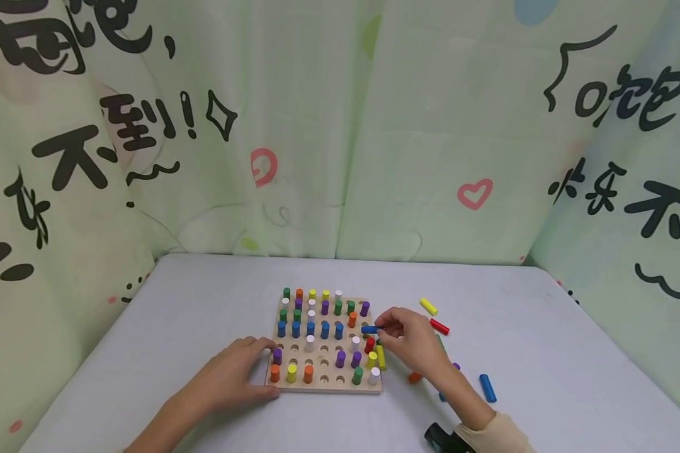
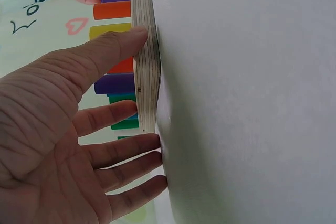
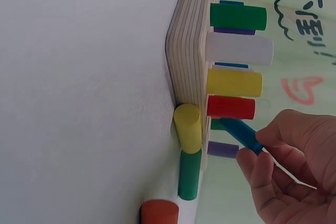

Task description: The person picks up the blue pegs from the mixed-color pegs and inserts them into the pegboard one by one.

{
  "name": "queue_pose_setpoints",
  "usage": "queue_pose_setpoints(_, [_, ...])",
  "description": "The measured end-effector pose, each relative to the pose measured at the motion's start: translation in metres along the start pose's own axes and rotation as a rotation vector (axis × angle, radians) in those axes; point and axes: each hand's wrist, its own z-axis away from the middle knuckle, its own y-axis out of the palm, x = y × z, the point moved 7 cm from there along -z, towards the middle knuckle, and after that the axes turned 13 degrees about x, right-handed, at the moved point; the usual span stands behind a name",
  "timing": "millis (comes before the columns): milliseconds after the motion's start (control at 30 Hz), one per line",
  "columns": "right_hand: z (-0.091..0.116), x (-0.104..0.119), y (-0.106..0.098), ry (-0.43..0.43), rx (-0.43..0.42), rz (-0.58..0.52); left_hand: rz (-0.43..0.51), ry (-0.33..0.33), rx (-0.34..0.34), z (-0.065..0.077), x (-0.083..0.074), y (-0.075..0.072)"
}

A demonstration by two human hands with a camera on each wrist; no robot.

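A wooden pegboard (image 1: 331, 388) lies on the table, with rows of coloured pegs standing in its holes. At its left side, my left hand (image 1: 226, 374) touches the near-left corner, thumb along the front edge and the other fingers stretched out by the left side. My right hand (image 1: 410, 340) pinches a blue peg (image 1: 369, 329) between thumb and fingertips, over the board's right edge. In the right wrist view this blue peg (image 3: 240, 134) tilts, its far end close behind a standing red peg (image 3: 231, 107).
Loose pegs lie right of the board: a yellow peg (image 1: 429, 306), a red peg (image 1: 439, 326), a blue peg (image 1: 488, 388) and others partly under my right arm. Another yellow peg (image 1: 381, 357) leans at the board's right edge. Behind the table (image 1: 215, 296) hangs a printed curtain (image 1: 430, 126).
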Motion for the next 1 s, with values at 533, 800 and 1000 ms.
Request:
queue_pose_setpoints(533, [-0.010,0.014,0.012,-0.063,0.043,0.011,0.002,0.014,-0.004,0.002,-0.001,-0.002])
queue_pose_setpoints(800, [-0.013,0.018,0.015,-0.109,0.058,0.020,-0.002,0.011,-0.001,0.001,-0.001,-0.002])
queue_pose_setpoints(1000, [-0.016,0.020,0.018,-0.115,0.060,0.003,-0.004,0.007,0.005,0.000,0.000,-0.001])
